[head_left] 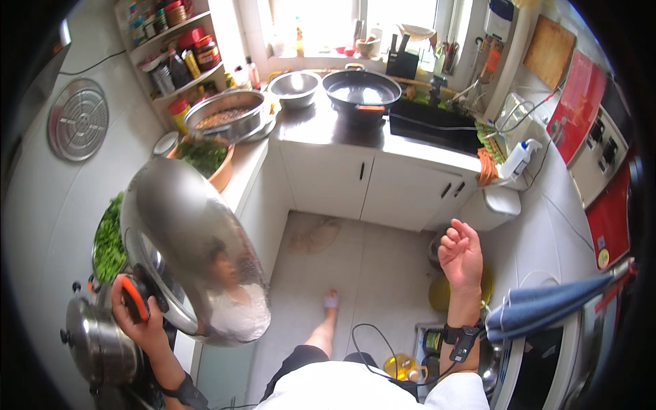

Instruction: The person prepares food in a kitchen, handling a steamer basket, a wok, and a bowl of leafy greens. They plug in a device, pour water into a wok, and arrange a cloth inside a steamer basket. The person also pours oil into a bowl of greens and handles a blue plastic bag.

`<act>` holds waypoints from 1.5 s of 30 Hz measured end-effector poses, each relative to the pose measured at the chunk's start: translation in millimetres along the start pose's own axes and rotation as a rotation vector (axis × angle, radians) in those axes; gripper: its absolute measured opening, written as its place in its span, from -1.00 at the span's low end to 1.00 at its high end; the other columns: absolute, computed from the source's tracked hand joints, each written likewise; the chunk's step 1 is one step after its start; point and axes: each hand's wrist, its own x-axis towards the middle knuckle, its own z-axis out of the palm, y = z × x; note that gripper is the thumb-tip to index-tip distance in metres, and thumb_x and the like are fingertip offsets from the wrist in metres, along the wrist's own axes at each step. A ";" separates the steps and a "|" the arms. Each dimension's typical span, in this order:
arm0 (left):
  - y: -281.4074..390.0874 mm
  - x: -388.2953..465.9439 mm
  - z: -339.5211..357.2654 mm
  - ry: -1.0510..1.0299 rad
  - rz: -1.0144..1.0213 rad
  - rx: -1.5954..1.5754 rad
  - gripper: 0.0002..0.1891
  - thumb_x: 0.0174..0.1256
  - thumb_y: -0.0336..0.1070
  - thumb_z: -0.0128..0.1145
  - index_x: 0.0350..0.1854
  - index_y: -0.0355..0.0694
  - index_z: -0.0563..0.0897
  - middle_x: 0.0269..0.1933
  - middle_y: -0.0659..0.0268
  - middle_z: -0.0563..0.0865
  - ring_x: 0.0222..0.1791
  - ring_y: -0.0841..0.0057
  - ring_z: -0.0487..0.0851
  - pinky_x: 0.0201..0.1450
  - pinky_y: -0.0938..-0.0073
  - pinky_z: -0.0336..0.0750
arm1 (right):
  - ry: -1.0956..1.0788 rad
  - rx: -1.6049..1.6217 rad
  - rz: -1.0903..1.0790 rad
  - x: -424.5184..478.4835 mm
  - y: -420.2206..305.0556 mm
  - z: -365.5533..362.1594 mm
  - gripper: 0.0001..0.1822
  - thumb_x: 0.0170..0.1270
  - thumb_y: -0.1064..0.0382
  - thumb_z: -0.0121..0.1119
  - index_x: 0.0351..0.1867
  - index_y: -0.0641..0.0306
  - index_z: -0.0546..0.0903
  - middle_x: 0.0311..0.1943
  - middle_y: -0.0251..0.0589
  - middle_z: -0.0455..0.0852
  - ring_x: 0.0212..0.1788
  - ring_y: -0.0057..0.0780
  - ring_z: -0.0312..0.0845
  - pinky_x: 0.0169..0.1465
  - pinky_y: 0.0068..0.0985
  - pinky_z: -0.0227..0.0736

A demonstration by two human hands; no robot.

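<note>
My left hand (138, 307) grips the black and orange handle of a large domed steel pot lid (230, 246), which is tilted on its side over the left counter and reflects a person. Leafy greens (109, 241) lie just behind the lid. A lidded steel pot (100, 341) stands beside my left wrist. Above the lid, an orange-brown bowl (225, 171) holds darker greens. My right hand (461, 253) is raised over the floor at the right, fingers curled loosely, holding nothing. Each wrist has a black strap.
A black wok (361, 97), a steel bowl (294, 89) and a wide steel pan (192, 120) stand on the counter near the window. White cabinets (328, 179) run below. A bottle of yellow oil (402, 367) and a rack are by my legs; a blue cloth (543, 305) hangs at right.
</note>
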 end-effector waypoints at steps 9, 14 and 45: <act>-38.0 151.4 299.4 -0.340 0.116 -0.275 -0.36 -0.02 -0.64 0.14 0.22 -0.32 0.32 0.17 0.15 0.46 0.13 0.42 0.47 0.17 0.48 0.35 | 0.087 -0.078 -0.052 153.0 -62.9 21.8 -0.78 0.36 0.16 -0.08 -0.21 0.24 0.52 -0.56 -0.43 0.36 -0.54 -0.63 0.27 -0.49 -0.69 0.22; -19.8 215.8 462.8 -0.492 0.065 -0.463 -0.46 0.03 -0.59 0.21 0.15 -0.28 0.44 0.01 0.27 0.56 -0.05 0.62 0.55 0.03 0.65 0.43 | 0.036 0.151 0.106 217.2 -91.7 11.8 -0.75 0.37 0.16 -0.12 -0.24 0.24 0.54 -0.57 -0.41 0.37 -0.54 -0.58 0.25 -0.49 -0.65 0.21; 3.5 254.9 855.3 -0.911 0.400 -0.030 -0.46 -0.18 -0.43 0.29 0.01 -0.18 0.53 -0.03 0.13 0.58 0.01 0.16 0.51 0.12 0.34 0.36 | 0.011 0.259 0.230 545.6 -191.1 -52.9 -0.75 0.39 0.20 -0.14 -0.26 0.27 0.55 -0.61 -0.40 0.43 -0.59 -0.64 0.27 -0.54 -0.70 0.19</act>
